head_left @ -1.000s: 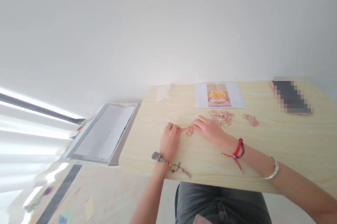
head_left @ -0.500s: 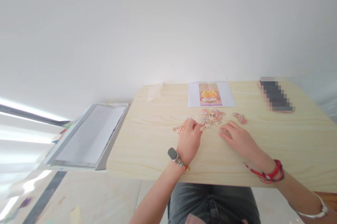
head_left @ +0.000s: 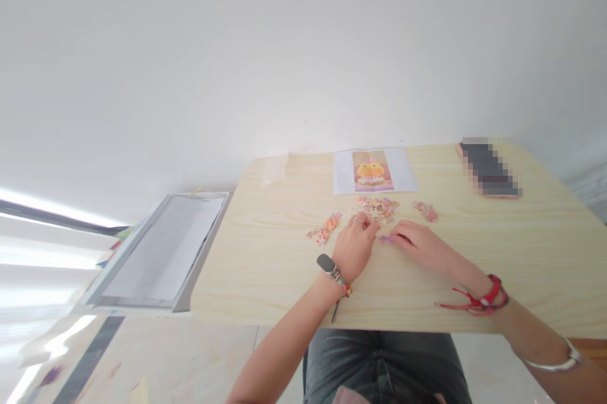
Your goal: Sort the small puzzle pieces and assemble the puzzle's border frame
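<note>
My right hand (head_left: 420,246) pinches a small purple jigsaw piece (head_left: 385,239) at the tabletop, just below the main pile. My left hand (head_left: 356,244) is at the near edge of the pile of loose jigsaw pieces (head_left: 379,205), its fingers curled together. Whatever those fingertips hold, if anything, is hidden. To the left lies a smaller group of orange and red pieces (head_left: 325,229). A cluster of pink pieces (head_left: 425,210) sits right of the main pile.
Behind the pile lies a white sheet with a printed cartoon picture (head_left: 372,171). A blurred phone (head_left: 490,169) rests at the back right of the wooden table (head_left: 265,277). A clear plastic bag (head_left: 275,169) is at the back left. Left of the table is a tray with papers (head_left: 161,252).
My left hand has moved right from the orange group to the pile's near edge. A purple piece now shows at my right fingertips, which have closed together.
</note>
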`<action>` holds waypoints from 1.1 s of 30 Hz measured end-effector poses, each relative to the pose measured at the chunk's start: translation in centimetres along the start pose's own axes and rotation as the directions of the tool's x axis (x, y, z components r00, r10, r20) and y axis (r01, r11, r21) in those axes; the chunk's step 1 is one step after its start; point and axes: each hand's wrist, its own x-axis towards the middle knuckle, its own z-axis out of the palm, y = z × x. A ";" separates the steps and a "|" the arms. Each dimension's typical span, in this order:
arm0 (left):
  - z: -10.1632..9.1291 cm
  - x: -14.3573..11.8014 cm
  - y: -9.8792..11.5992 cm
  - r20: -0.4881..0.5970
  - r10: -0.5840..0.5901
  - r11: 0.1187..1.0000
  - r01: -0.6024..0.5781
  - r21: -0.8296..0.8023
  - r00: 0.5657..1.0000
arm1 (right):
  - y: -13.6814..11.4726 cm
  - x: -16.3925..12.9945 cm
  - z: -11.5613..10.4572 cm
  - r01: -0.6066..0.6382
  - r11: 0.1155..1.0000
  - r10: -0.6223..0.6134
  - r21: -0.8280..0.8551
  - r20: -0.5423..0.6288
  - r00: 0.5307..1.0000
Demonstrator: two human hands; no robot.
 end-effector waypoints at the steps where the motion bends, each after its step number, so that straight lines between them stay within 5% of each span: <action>1: 0.1 -0.2 0.0 0.010 -0.002 1.000 0.002 -0.009 1.000 | 0.0 0.1 -0.2 -0.006 1.000 0.006 0.001 0.020 1.000; 9: 0.7 -0.3 0.1 0.058 -0.020 1.000 0.021 -0.010 0.998 | -0.4 -1.6 0.5 -0.045 0.992 0.032 -0.115 -0.107 0.994; 19: 1.2 -0.1 0.1 0.066 0.050 0.997 -0.054 0.060 0.997 | -0.7 -1.6 1.8 -0.029 0.983 0.011 -0.181 -0.101 0.995; 28: 0.1 3.4 2.3 0.067 0.256 0.953 -0.263 0.148 0.964 | 1.7 -3.0 -1.3 0.004 0.988 -0.036 -0.152 -0.211 0.977; 33: 0.9 6.3 5.2 -0.001 0.351 0.922 -0.345 0.173 0.936 | 4.9 -4.5 -3.0 -0.100 0.974 0.041 -0.205 -0.276 0.960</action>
